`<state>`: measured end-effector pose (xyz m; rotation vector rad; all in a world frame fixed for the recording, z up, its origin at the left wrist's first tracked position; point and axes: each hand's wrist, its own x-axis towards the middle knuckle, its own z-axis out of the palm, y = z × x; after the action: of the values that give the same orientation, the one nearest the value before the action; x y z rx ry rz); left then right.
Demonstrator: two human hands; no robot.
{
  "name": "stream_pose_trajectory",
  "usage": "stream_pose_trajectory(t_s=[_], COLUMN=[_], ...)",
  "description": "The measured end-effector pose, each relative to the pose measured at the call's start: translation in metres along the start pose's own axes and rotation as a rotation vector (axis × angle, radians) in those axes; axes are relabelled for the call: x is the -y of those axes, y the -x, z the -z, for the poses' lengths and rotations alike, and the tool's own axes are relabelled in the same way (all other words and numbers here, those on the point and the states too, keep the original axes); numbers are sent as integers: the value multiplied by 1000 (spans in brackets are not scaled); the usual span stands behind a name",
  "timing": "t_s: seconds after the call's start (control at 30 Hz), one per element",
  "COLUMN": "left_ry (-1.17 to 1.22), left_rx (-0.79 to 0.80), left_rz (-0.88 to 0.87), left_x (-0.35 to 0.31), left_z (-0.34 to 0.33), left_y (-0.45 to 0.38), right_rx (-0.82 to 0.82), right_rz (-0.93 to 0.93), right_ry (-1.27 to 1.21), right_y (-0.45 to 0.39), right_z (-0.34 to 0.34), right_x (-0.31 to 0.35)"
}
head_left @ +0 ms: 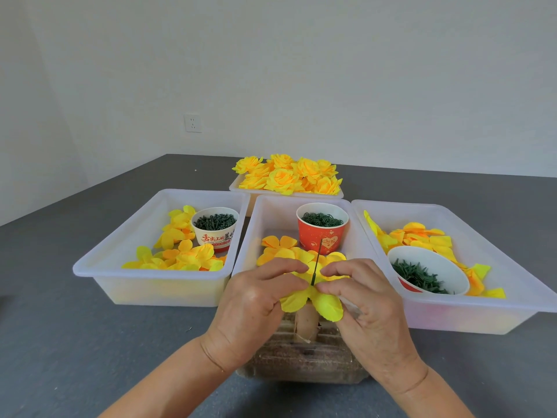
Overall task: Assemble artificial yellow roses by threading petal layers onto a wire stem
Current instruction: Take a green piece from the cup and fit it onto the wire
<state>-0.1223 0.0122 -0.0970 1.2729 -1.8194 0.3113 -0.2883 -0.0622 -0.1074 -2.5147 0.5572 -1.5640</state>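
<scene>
The left hand (256,300) and right hand (361,297) are both pinching a yellow petal layer (327,306) threaded on the wire stem (316,267), which is standing upright, tip pointing up, before the middle tray (256,236).

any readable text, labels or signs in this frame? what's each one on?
"舌尖上的美" in red, then a cut-off character: white paper cup in the left tray.
Gold print inside a heart on the red paper cup, middle tray: too blurred to read.
Smaller print under the white cup's characters: too small to read.
</scene>
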Motion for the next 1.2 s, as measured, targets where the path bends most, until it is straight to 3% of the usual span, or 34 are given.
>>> stream_pose_trajectory(t_s=[0.37,0.57,0.7,0.8,0.93,1.2], left_ry=[-59,-27,28,177,378,404], left_rx=[29,93,28,-52,-26,52], left_rz=[-64,59,180,335,436,499], left_x=[-8,0,3,0,-11,-16], left_z=[3,9,13,13,13,6], left_y=[-3,2,-1,-8,-15,-15], right_rx=[20,61,25,60,127,182], right_rz=[4,-235,-428,-464,-517,-568], right_ry=[-10,-159,-325,-364,-363,-396], right_y=[2,1,-3,-10,-16,-17], right_z=[-2,10,15,13,7,7], right_x=[-1,0,5,10,14,12])
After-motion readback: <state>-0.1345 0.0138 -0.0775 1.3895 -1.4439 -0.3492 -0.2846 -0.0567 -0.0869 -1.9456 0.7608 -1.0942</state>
